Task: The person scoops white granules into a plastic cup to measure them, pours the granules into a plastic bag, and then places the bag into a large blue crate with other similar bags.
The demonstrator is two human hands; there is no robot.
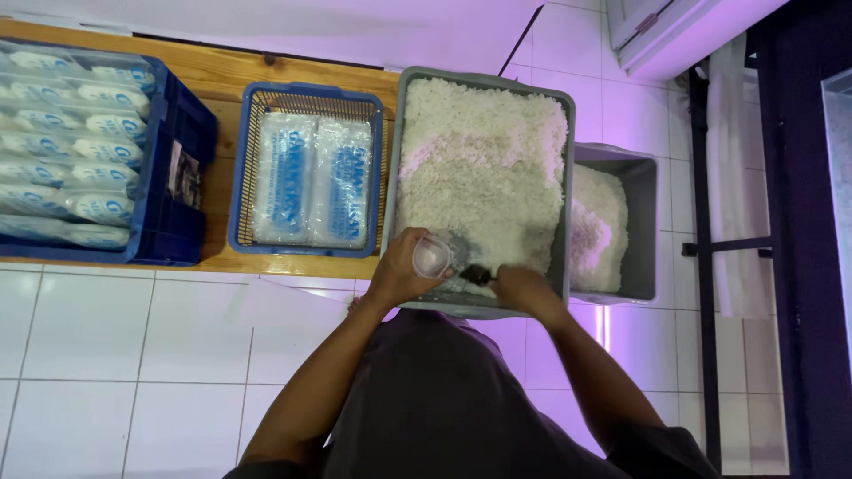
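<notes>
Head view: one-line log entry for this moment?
left hand: holds clear cup | right hand: grips dark-handled scoop | both over grey tub of white grains

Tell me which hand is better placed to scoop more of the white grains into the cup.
Right, probably. The right hand grips the dark handle of the scoop, which lies on the grains at the near edge of the grey tub. The left hand is busy holding the clear cup beside it.

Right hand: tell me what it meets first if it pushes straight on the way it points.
The right hand points left along the grey tub's near edge, so it would likely meet the clear cup in the left hand first; depth is unclear.
</notes>
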